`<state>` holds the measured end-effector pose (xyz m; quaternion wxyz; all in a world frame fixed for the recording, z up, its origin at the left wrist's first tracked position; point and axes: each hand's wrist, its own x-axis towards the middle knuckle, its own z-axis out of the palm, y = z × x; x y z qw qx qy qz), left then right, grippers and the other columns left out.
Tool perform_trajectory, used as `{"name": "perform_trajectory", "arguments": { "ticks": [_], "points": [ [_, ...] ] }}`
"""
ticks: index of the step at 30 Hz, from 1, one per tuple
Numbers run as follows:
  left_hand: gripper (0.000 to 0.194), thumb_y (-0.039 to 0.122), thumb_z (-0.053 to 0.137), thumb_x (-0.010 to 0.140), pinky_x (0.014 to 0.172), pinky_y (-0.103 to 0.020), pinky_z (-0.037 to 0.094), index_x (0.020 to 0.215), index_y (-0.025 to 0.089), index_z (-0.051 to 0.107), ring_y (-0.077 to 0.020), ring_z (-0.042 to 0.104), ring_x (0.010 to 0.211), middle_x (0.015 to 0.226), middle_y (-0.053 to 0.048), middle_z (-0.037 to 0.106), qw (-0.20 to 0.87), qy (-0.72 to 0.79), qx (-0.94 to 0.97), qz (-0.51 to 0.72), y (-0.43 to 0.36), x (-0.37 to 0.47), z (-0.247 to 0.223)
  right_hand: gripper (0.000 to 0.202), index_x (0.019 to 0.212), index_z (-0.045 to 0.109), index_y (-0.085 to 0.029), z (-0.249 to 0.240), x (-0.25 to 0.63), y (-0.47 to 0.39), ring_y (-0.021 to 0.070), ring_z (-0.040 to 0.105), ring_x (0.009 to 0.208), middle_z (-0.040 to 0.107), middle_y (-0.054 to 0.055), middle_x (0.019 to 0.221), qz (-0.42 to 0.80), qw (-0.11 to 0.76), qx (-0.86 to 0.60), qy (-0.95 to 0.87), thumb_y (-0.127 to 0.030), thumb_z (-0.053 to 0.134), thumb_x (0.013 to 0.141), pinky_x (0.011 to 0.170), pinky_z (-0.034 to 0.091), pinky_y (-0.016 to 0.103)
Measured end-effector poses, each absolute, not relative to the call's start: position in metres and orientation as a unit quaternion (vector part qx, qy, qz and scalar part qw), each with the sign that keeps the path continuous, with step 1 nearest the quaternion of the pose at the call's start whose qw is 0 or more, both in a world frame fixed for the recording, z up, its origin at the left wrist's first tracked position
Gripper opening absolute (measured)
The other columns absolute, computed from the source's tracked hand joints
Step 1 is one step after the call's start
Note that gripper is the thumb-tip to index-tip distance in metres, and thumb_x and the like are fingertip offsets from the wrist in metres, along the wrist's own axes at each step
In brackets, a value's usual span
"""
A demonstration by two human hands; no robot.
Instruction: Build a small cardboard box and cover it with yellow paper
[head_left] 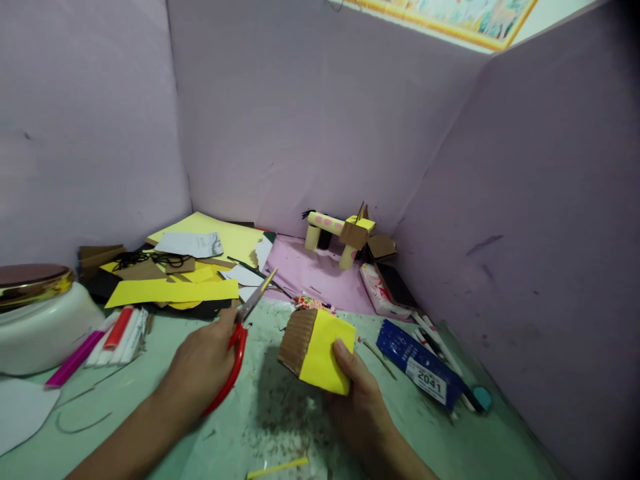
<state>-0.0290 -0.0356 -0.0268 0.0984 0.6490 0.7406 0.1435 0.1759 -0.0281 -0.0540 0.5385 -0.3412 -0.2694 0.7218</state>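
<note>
My left hand point(207, 360) is closed on red-handled scissors point(239, 350), whose blades point up and away to the right. To its right, my right hand point(357, 390) grips a small box point(297, 343) of brown corrugated cardboard with yellow paper point(327, 350) on one face; the thumb presses on the yellow face. The scissors and the box are apart. Under them lies a green tabletop point(280, 437) with dark specks and a thin yellow strip point(277, 468) near the front edge.
Yellow sheets and paper scraps point(173, 291) lie back left, beside markers point(119, 328) and a white jar point(43, 327). A cardboard animal figure point(327, 223) stands at the back. On the right are a blue packet point(407, 347) and a white-red pack point(375, 290). Lilac walls surround the table.
</note>
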Motion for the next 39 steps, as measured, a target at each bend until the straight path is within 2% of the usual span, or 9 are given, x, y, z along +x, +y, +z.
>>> {"name": "perform_trajectory", "arguments": {
  "ticks": [4,9,12,16,22,25,28,32,39],
  "points": [
    [0.036,0.027,0.031,0.09,0.061,-0.037,0.046,0.113,0.012,0.054,-0.0354,0.069,0.082,0.087,-0.019,0.072,0.079,0.785,0.613,0.051,-0.026,-0.046,-0.025,0.04,0.099,0.069,-0.013,-0.048,0.177,-0.029,0.0202,0.068,0.064,0.076,0.007,0.079,0.74,0.472,-0.362,-0.315,-0.042,0.074,0.071,0.058,0.052,0.028],
    [0.045,0.035,0.045,0.082,0.07,-0.046,0.048,0.123,0.018,0.055,-0.0421,0.064,0.097,0.105,-0.019,0.07,0.084,0.792,0.605,0.012,-0.031,-0.05,-0.019,0.041,0.101,0.07,-0.017,-0.047,0.179,-0.027,0.0202,0.068,0.071,0.076,0.005,0.084,0.739,0.398,-0.371,-0.398,-0.037,0.077,0.066,0.065,0.05,0.028],
    [0.047,0.039,0.044,0.083,0.082,-0.048,0.048,0.125,0.02,0.056,-0.0381,0.061,0.105,0.115,-0.015,0.067,0.101,0.786,0.596,0.129,-0.037,-0.046,-0.014,0.042,0.102,0.072,-0.018,-0.048,0.179,-0.023,0.0214,0.067,0.075,0.075,0.004,0.085,0.71,0.354,-0.387,-0.469,-0.04,0.076,0.067,0.07,0.049,0.03],
    [0.065,0.056,0.055,0.075,0.089,-0.041,0.048,0.123,0.014,0.054,-0.0315,0.061,0.107,0.114,-0.015,0.066,0.366,0.621,0.585,0.372,-0.04,-0.034,-0.02,0.045,0.103,0.073,-0.017,-0.044,0.175,-0.016,0.0242,0.067,0.081,0.075,0.005,0.09,0.663,0.329,-0.387,-0.55,-0.047,0.072,0.069,0.075,0.048,0.035],
    [0.08,0.051,0.073,0.066,0.082,-0.039,0.051,0.132,0.016,0.043,-0.0329,0.061,0.106,0.124,-0.017,0.06,0.64,0.471,0.454,0.403,-0.039,-0.014,-0.037,0.074,0.122,0.06,-0.016,-0.049,0.174,-0.011,0.0327,0.059,0.11,0.061,0.015,0.127,0.597,0.369,-0.413,-0.58,-0.059,0.073,0.063,0.092,0.045,0.044],
    [0.085,0.049,0.072,0.068,0.077,-0.041,0.053,0.138,0.02,0.032,-0.0345,0.061,0.104,0.125,-0.016,0.058,0.633,0.481,0.394,0.462,-0.041,-0.004,-0.039,0.088,0.135,0.043,-0.019,-0.056,0.174,-0.014,0.0312,0.057,0.114,0.048,0.018,0.14,0.611,0.418,-0.39,-0.548,-0.062,0.072,0.063,0.092,0.047,0.044],
    [0.093,0.045,0.074,0.068,0.089,-0.041,0.049,0.142,0.021,0.023,-0.0316,0.059,0.109,0.125,-0.014,0.057,0.59,0.505,0.407,0.48,-0.047,0.006,-0.039,0.087,0.136,0.038,-0.02,-0.06,0.171,-0.02,0.0309,0.057,0.114,0.05,0.016,0.138,0.594,0.418,-0.386,-0.569,-0.059,0.072,0.067,0.093,0.047,0.044],
    [0.083,0.043,0.073,0.069,0.089,-0.037,0.048,0.136,0.016,0.032,-0.0298,0.059,0.108,0.122,-0.013,0.06,0.575,0.501,0.43,0.483,-0.055,0.014,-0.036,0.075,0.136,0.042,-0.019,-0.059,0.167,-0.028,0.0305,0.056,0.116,0.056,0.012,0.132,0.525,0.426,-0.452,-0.582,-0.057,0.064,0.075,0.096,0.046,0.044],
    [0.082,0.039,0.076,0.064,0.084,-0.036,0.048,0.133,0.016,0.038,-0.0297,0.061,0.101,0.114,-0.012,0.064,0.586,0.495,0.407,0.496,-0.056,0.016,-0.041,0.063,0.137,0.045,-0.021,-0.071,0.169,-0.034,0.0285,0.043,0.132,0.047,0.01,0.145,0.499,0.446,-0.478,-0.569,-0.06,0.046,0.087,0.106,0.037,0.044]
  ]
}}
